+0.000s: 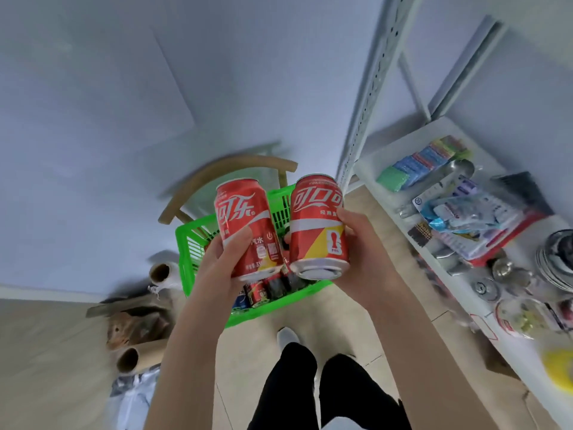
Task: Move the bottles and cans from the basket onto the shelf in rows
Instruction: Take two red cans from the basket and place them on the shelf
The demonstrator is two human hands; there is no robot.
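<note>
My left hand (218, 268) grips a red cola can (245, 225) upright, and my right hand (362, 259) grips a second red cola can (319, 225) beside it. Both cans are held above a green plastic basket (189, 243) that sits on a wooden chair (217, 175). More cans and dark bottles (266, 290) lie in the basket beneath my hands. The white metal shelf (387, 193) stands to the right.
The shelf board holds coloured sponges (424, 162), packets (465, 215), metal lids and dishes (558, 262). Cardboard tubes (130, 360) and plastic wrap lie on the floor at the left. My legs and a shoe (288, 336) are below.
</note>
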